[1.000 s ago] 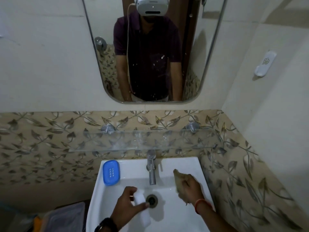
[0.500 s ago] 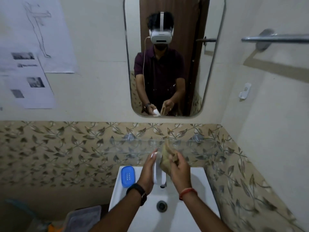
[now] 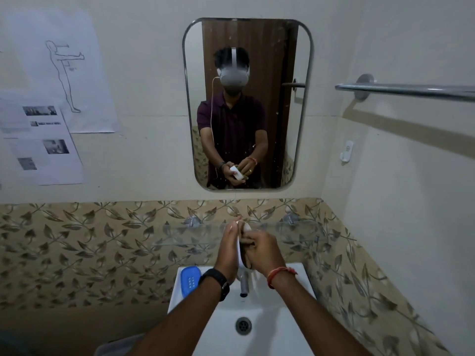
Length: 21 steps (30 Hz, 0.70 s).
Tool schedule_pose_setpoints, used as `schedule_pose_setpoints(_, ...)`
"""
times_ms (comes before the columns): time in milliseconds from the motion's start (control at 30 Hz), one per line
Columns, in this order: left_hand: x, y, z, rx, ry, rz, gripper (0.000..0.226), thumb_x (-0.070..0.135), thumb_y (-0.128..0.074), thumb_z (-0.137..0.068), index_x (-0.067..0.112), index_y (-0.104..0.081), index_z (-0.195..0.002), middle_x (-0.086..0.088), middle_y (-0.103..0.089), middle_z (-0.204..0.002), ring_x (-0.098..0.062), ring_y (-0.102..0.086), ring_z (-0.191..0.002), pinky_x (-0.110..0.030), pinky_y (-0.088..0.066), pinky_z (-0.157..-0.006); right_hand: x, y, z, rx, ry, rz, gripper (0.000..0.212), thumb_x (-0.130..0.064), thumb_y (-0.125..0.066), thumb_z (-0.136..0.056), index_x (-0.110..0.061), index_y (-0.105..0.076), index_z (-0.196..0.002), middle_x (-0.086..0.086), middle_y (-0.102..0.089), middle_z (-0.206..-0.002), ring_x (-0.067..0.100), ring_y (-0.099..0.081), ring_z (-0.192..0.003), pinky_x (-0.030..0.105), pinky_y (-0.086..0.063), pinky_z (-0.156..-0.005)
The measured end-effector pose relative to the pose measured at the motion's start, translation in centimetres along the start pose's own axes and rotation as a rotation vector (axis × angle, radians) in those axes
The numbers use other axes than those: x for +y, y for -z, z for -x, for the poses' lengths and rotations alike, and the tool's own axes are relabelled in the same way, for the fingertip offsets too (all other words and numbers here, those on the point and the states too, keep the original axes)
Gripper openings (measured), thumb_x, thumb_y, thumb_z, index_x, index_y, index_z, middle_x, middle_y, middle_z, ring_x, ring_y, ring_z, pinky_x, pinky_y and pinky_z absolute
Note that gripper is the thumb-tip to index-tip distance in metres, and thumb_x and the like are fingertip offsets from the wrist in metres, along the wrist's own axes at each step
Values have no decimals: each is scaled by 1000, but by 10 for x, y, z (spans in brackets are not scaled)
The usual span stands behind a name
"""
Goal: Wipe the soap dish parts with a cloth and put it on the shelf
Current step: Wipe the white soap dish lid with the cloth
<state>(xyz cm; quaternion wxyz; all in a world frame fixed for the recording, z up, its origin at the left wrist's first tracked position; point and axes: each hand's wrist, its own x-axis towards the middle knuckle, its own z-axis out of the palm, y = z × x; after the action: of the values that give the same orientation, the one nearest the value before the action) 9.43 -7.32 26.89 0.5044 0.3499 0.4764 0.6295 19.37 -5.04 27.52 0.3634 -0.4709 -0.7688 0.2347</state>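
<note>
Nearest me I see the white sink (image 3: 282, 312), with the blue soap dish part (image 3: 190, 280) lying on its back left corner, clear of both hands. Above the tap (image 3: 244, 282) my left hand (image 3: 228, 250) grips the white soap dish part (image 3: 241, 249) on edge, fingers up along its left face. My right hand (image 3: 264, 250) is closed on the brownish cloth (image 3: 248, 253), pressing it against the part's right face. Just behind the hands runs the glass shelf (image 3: 185, 235), and beyond it the mirror (image 3: 246, 104).

Dim, soft focus, wide-angle edge bending.
</note>
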Motion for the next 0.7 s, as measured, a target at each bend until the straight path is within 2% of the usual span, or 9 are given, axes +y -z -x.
schedule_pose_setpoints(100,-1,-2,-3,-47,-13,-37,43,40,-34,-108,19,-54,-140,-19,-61,-137,-35,-59,-127,-55,-46,-110,3,2,0,-10,-98,95,18,-10,-66,-86,-21,-76,-76,-14,-58,-57,-5,-54,-51,5,-40,-46)
schedule_pose_setpoints(167,-5,-8,-2,-70,-42,-12,36,40,-35,-108,27,-59,-132,-3,-75,-120,-20,-70,-113,-37,-59,-94,-6,3,-4,160,-191,-32,26,-12,-65,-88,-25,-71,-66,-13,-56,-52,-4,-53,-45,5,-36,-41)
schedule_pose_setpoints(233,-8,-12,-6,-76,-68,20,30,39,-36,-108,34,-62,-125,12,-79,-104,-7,-74,-100,-22,-60,-78,-11,7,-5,246,-189,-222,36,-10,-65,-88,-31,-65,-59,-10,-60,-52,-4,-57,-48,6,-39,-44)
schedule_pose_setpoints(300,1,-12,-9,-56,-55,8,31,40,-37,-108,35,-62,-126,7,-78,-111,-12,-72,-106,-29,-61,-84,-14,10,1,146,-133,-289,33,-7,-64,-87,-27,-69,-61,-6,-66,-57,2,-63,-55,14,-47,-48)
schedule_pose_setpoints(400,7,-5,-15,-21,-17,-24,45,44,-37,-107,26,-51,-145,-12,-56,-146,-31,-53,-135,-53,-43,-114,-9,6,9,-63,-169,-103,33,-10,-64,-88,-21,-67,-58,0,-62,-54,10,-58,-49,23,-50,-47)
schedule_pose_setpoints(467,-1,-6,-12,-29,-26,-62,48,46,-37,-106,22,-51,-145,-16,-56,-146,-33,-55,-133,-55,-43,-113,-8,4,3,11,-262,-10,29,-21,-65,-92,-14,-71,-64,0,-64,-56,10,-59,-49,19,-46,-44)
schedule_pose_setpoints(567,-10,-12,-6,-53,-55,-63,45,46,-37,-106,22,-55,-140,-13,-66,-131,-20,-69,-114,-36,-60,-94,-14,2,-8,231,-360,-236,18,-14,-65,-91,-10,-76,-78,5,-72,-70,14,-66,-61,22,-53,-53)
schedule_pose_setpoints(633,-4,-10,-8,-35,-38,-59,42,46,-37,-106,24,-57,-136,-12,-69,-126,-19,-71,-111,-35,-61,-90,-17,1,-5,198,-296,-318,22,-11,-65,-90,-15,-74,-71,0,-69,-65,8,-61,-57,18,-49,-52)
schedule_pose_setpoints(700,3,-5,-13,-1,-24,-68,44,47,-37,-106,25,-54,-141,-15,-64,-134,-30,-64,-122,-50,-53,-104,-13,0,3,46,-234,-281,29,-11,-66,-88,-19,-69,-60,-3,-63,-54,8,-58,-50,17,-46,-47)
